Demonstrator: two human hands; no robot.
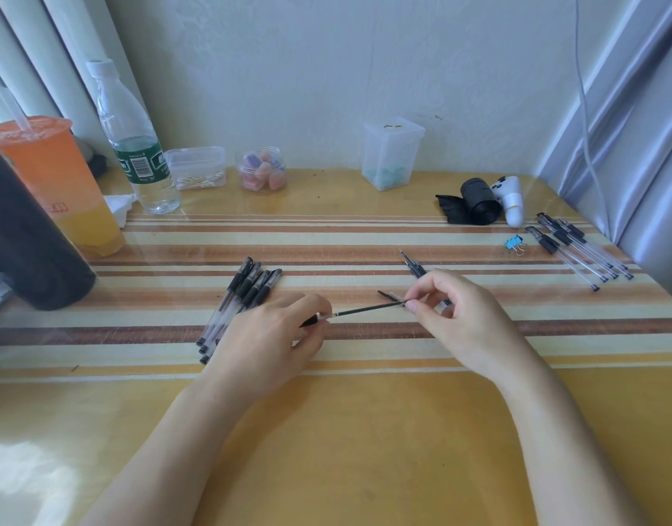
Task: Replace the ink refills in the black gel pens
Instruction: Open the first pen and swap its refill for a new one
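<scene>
Refill (365, 309) pinched w/ right hand (463, 320); left hand (273, 336) curled on pen barrel (321, 317).

On the counter (365, 449), a pile of pens (239, 301) lies left of centre and loose refills (414, 265) right of centre. Between them the left hand (273, 336) holds a pen (321, 317), the right hand (459, 317) its refill (368, 308). Further pens (577, 248) lie far right, a binder clip (514, 244) just left of them. A bottle (137, 146) and jar (261, 169) stand along the far edge.
</scene>
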